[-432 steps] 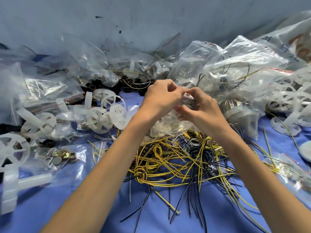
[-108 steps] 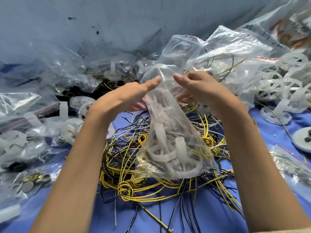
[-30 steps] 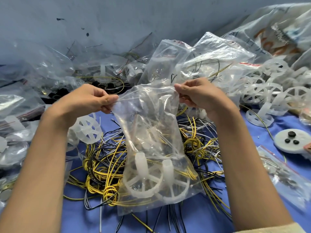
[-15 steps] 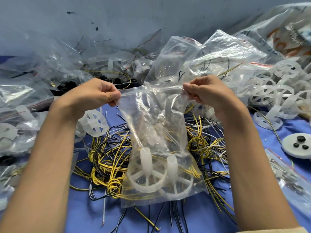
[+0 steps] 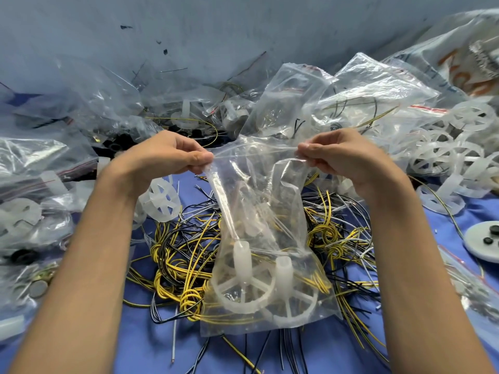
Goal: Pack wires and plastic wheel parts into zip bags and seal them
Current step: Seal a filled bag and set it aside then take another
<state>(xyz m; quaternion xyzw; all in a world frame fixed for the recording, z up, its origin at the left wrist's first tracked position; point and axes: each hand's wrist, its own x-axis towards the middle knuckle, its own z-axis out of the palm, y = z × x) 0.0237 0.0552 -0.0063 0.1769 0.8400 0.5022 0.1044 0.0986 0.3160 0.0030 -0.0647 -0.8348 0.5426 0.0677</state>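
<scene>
A clear zip bag (image 5: 259, 201) hangs between my hands above the table. My left hand (image 5: 167, 155) pinches its top left corner and my right hand (image 5: 340, 155) pinches its top right corner, with the top edge stretched taut between them. Two white plastic wheels (image 5: 264, 290) with hubs upright lie in the bag's bottom, along with a few thin wires. Under the bag sprawls a tangle of yellow and black wires (image 5: 183, 255) on the blue cloth (image 5: 324, 354).
Filled clear bags (image 5: 351, 98) pile up along the back wall and at the left (image 5: 35, 163). Loose white wheels (image 5: 453, 152) heap at the right; one (image 5: 162, 201) lies by my left wrist. A white disc with black caps (image 5: 486, 244) sits at the right edge.
Since a second ago my hands have held the bag's top corners and pulled them a little further apart. Earlier my fingers worked at the bag's mouth with the bag hanging narrow.
</scene>
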